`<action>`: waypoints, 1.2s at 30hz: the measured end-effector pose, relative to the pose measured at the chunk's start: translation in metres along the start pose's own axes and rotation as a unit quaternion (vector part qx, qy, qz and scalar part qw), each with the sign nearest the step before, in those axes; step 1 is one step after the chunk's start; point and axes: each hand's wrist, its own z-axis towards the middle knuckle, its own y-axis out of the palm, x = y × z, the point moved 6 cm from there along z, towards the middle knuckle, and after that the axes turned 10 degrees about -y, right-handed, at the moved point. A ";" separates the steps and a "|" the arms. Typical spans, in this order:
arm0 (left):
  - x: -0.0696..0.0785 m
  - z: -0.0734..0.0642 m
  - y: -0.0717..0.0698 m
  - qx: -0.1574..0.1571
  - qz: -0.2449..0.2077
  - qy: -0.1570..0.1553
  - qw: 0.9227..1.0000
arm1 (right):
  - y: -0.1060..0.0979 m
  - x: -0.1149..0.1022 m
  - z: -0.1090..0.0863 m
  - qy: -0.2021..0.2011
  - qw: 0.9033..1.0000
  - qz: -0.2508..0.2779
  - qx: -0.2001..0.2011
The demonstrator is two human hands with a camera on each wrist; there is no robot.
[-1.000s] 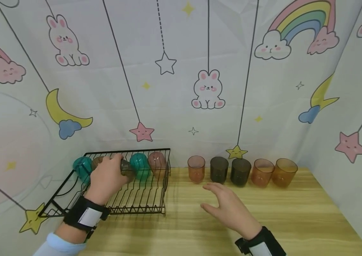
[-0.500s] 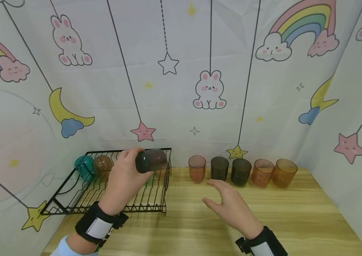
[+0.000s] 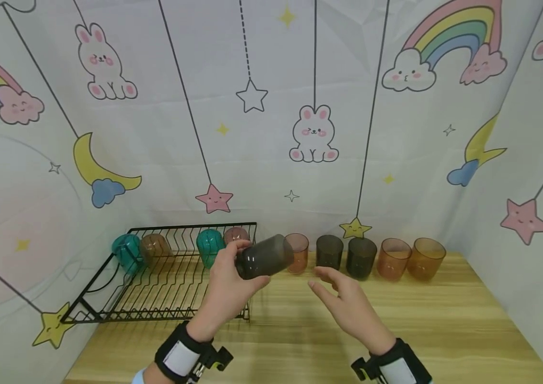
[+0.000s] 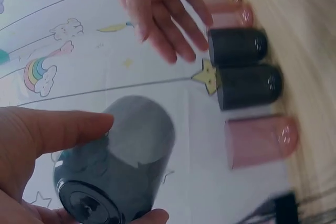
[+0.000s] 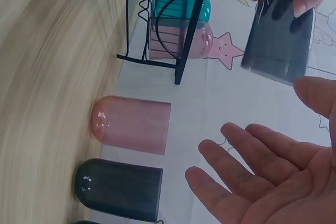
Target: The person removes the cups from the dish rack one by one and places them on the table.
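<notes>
Apparently approx. midway: L hand grips dark cup, R hand spread w/ nothing held; 5 cups upright on table, 4 cups left in rack.

Remotely I'm counting ten cups, one being held, four sitting in one rack, five standing on one table, two hands, two wristbands

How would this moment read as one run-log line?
left hand: holds dark gray tumbler, tilted midair | right hand: holding nothing | black wire dish rack: four tumblers visible | wooden tabletop: five upright tumblers
</notes>
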 end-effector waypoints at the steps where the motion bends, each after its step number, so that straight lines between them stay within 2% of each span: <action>1: 0.000 -0.001 0.005 -0.003 -0.005 -0.003 1.000 | 0.001 0.001 0.000 0.002 1.000 0.009 0.001; 7: 0.002 -0.008 0.026 -0.016 -0.039 -0.012 0.999 | 0.002 0.000 0.002 -0.001 1.000 0.022 0.003; 13: 0.005 -0.011 0.042 -0.032 -0.067 -0.009 0.997 | 0.004 0.002 0.005 0.007 0.999 0.034 0.002; 21: 0.005 -0.014 0.051 -0.042 -0.079 -0.004 0.996 | 0.003 0.004 0.006 0.011 0.999 0.051 0.014; 32: -0.004 -0.015 0.064 -0.077 -0.115 -0.026 0.990 | -0.002 0.007 0.007 0.018 0.997 0.068 0.039; 36: -0.007 -0.014 0.068 -0.081 -0.114 -0.031 0.990 | -0.003 0.006 0.008 0.022 0.995 0.081 0.048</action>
